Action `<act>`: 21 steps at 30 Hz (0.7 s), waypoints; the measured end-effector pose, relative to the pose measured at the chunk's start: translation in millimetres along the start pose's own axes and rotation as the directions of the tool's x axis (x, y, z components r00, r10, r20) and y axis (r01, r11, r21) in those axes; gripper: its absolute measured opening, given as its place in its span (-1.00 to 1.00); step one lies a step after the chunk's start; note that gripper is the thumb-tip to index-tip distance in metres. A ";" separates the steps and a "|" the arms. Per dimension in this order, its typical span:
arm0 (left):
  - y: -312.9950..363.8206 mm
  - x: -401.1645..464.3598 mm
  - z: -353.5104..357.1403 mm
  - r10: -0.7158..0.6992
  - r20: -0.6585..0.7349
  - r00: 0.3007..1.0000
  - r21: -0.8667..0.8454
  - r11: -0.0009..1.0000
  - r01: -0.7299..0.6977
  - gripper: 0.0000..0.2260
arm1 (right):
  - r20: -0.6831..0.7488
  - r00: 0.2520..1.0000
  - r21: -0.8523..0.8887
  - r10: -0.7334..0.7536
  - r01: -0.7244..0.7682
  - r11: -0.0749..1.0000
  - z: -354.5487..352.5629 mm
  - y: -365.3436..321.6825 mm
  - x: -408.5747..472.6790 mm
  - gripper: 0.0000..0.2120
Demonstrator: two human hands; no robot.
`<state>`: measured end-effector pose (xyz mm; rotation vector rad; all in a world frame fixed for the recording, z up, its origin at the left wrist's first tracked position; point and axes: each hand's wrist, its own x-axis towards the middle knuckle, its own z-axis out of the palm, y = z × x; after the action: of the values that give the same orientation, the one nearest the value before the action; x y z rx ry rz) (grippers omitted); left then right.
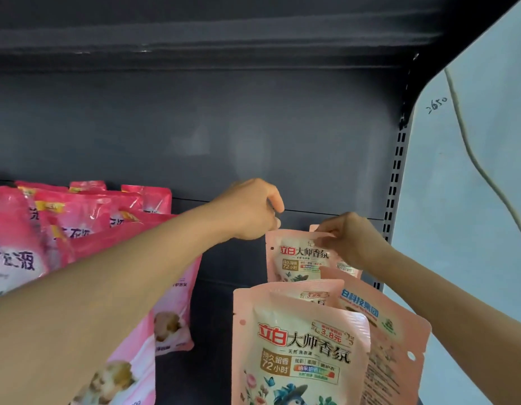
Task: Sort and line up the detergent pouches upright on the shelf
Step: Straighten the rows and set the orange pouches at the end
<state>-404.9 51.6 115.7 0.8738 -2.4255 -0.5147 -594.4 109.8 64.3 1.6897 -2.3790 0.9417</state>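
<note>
A peach detergent pouch (pixel 297 258) stands upright at the back right of the dark shelf (pixel 221 267). My left hand (pixel 250 211) pinches its top left corner and my right hand (pixel 349 238) pinches its top right edge. In front of it stand more peach pouches: a near one (pixel 300 346) facing me, and one (pixel 396 340) leaning with its back outward. Several bright pink pouches (pixel 78 217) crowd the shelf's left side, partly hidden by my left forearm.
The grey back panel (pixel 224 127) rises behind the shelf. A slotted upright (pixel 395 182) marks the right end, with a pale wall (pixel 472 185) and a cable beyond. A dark gap of shelf floor lies between the pink and peach groups.
</note>
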 end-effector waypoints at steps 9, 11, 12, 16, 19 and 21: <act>-21.0 29.2 23.2 -0.057 0.091 0.994 0.355 0.935 0.021 -0.76 | 0.043 0.989 0.109 -0.142 0.136 0.985 19.4 -16.1 0.1 -0.90; -23.7 32.9 30.2 -0.069 0.092 0.993 0.396 0.918 0.027 -0.77 | 0.091 0.985 0.110 -0.148 0.137 0.984 22.7 -11.5 0.6 -0.91; -24.5 34.5 32.6 -0.070 0.083 0.994 0.414 0.910 0.029 -0.77 | 0.118 0.984 0.156 -0.136 0.117 0.981 21.0 -9.8 -0.1 -0.92; -25.7 40.6 34.6 -0.058 0.093 0.994 0.454 0.891 0.009 -0.75 | -0.002 0.996 0.354 -0.084 0.079 0.932 -2.2 4.8 6.1 -0.72; -26.5 45.2 34.2 -0.048 0.130 0.990 0.436 0.900 -0.014 -0.72 | -0.202 0.976 -0.015 -0.080 0.079 0.997 -17.6 24.9 18.4 -0.78; -27.6 47.4 34.9 -0.045 0.133 0.990 0.410 0.912 -0.014 -0.70 | -0.152 0.988 -0.115 -0.027 0.010 0.993 -17.1 38.6 23.1 -0.82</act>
<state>-443.3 6.1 89.7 1.0557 -2.7103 -0.0642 -642.1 107.4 70.4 1.5378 -2.2682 0.8804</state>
